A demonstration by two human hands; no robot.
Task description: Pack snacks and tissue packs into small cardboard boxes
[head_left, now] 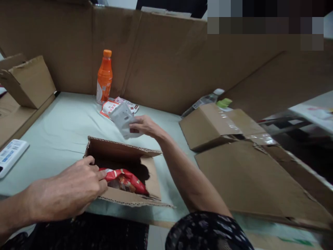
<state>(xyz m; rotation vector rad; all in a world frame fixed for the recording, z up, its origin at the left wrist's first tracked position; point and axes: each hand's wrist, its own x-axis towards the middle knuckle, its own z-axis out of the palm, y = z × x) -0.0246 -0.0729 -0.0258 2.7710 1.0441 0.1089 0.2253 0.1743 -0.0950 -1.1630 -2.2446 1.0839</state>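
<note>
A small open cardboard box (122,152) sits near the table's front edge with a red snack packet (125,178) inside it. My left hand (75,187) rests on the box's left side, its fingers closed against the end of the red packet. My right hand (147,126) is raised just beyond the box and grips a white packet (122,118) by its lower edge. Behind it lie red-and-white packets (110,106) next to an upright orange drink bottle (104,77).
Tall cardboard walls (169,59) ring the pale table (62,121). Flattened and folded boxes (218,126) fill the right side, with a clear bottle (205,100) behind them. A white remote-like device (10,154) lies at the left edge, and a folded box (28,81) stands at far left.
</note>
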